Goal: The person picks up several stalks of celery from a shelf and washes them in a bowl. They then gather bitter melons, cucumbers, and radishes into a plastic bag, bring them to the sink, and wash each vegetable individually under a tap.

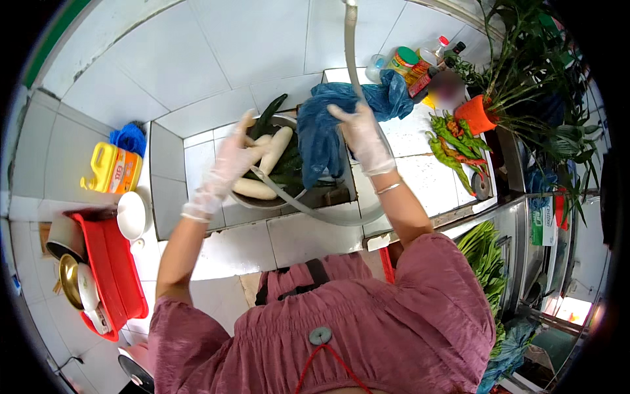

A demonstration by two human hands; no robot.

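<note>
My left hand [229,162], in a clear disposable glove, is over the left side of a metal basin [253,202], its fingers apart beside white radishes [276,150]. Whether its fingertips touch a radish is unclear. The basin also holds dark green vegetables, one long one [268,115] sticking up at the back. My right hand [363,138], gloved too, is spread at the right edge of a blue plastic bag [320,133], which hangs over the basin's right side. A grey hose [315,213] comes down from above, passes behind my right hand and curves back, its end resting over the basin.
The basin stands in a tiled sink [170,182]. Right: green and red peppers [457,143], an orange plant pot [476,115], bottles and jars [403,60]. Left: a yellow jug [115,167], a white bowl [132,215], a red plastic tray [110,266] with pots beside it. Leafy greens [485,256] lie lower right.
</note>
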